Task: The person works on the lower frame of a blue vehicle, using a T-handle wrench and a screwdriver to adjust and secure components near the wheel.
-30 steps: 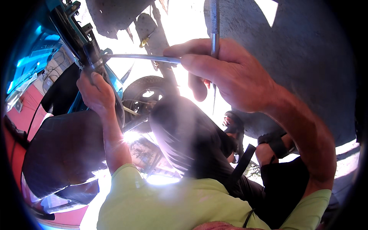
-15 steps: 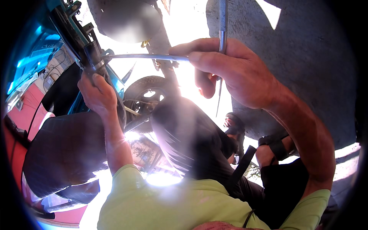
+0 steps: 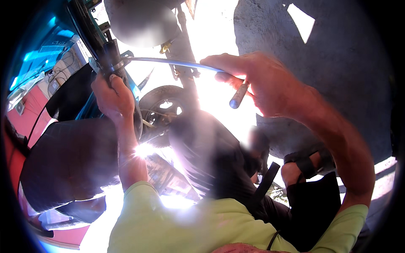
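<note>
At the upper left my left hand [image 3: 113,96] is closed round the lower part of a black tubular part [image 3: 111,50]. Just above its fingers a metal clamp [image 3: 117,66] encircles that tube. A thin silvery strip [image 3: 168,61] runs from the clamp to the right, slightly bowed. Its far end is pinched between thumb and forefinger of my right hand [image 3: 265,84]. The same hand also holds a slim metal hand tool [image 3: 239,96], whose rounded end sticks out below the thumb. Its other end is hidden by the hand.
Teal bodywork [image 3: 42,55] stands at the far left, above a dark seat-like pad [image 3: 71,164]. A black-tyred wheel [image 3: 162,95] is beyond my knee [image 3: 198,135]. A grey slab-like surface [image 3: 320,84] spans the right. Strong glare washes out the middle.
My right hand has shifted a little right and down, and the hand tool in it has swung from upright to tilted. The strip now slopes downward to the right. The left hand keeps its hold.
</note>
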A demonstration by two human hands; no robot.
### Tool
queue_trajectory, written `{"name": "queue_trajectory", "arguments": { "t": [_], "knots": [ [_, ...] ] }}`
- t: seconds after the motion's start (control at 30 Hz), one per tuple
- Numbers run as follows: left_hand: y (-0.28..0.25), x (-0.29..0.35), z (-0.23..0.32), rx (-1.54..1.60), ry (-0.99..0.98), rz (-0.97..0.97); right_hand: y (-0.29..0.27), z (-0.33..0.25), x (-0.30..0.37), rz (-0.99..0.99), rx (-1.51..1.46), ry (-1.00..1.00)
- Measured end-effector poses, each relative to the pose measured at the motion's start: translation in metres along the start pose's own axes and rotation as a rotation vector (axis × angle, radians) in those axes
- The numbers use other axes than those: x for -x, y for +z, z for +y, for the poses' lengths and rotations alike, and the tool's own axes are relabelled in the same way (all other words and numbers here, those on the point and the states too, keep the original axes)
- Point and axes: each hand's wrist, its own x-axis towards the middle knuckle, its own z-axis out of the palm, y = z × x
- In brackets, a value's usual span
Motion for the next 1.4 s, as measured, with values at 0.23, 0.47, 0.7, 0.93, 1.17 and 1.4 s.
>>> {"name": "queue_trajectory", "arguments": {
  "t": [0.23,0.47,0.7,0.93,1.17,1.4],
  "knots": [
    [-0.004,0.001,0.004,0.023,-0.063,-0.063,-0.010,0.022,-0.010,0.034,0.838,-0.405],
    [-0.004,-0.002,-0.007,0.062,-0.062,-0.032,-0.019,0.018,-0.016,0.020,0.962,-0.518],
    [-0.019,0.033,0.040,0.553,0.134,0.190,-0.016,0.004,-0.016,-0.092,1.086,-0.349],
    [0.054,0.047,0.042,1.986,-0.591,-0.737,-0.012,-0.031,-0.022,-0.128,1.472,-0.468],
    [0.062,0.021,0.050,2.284,-0.729,-0.570,-0.009,-0.104,-0.025,-0.304,1.439,-0.302],
    [0.060,0.023,0.055,2.247,-0.617,-0.577,-0.031,-0.089,0.029,0.100,-0.160,0.822]
  ]
}}
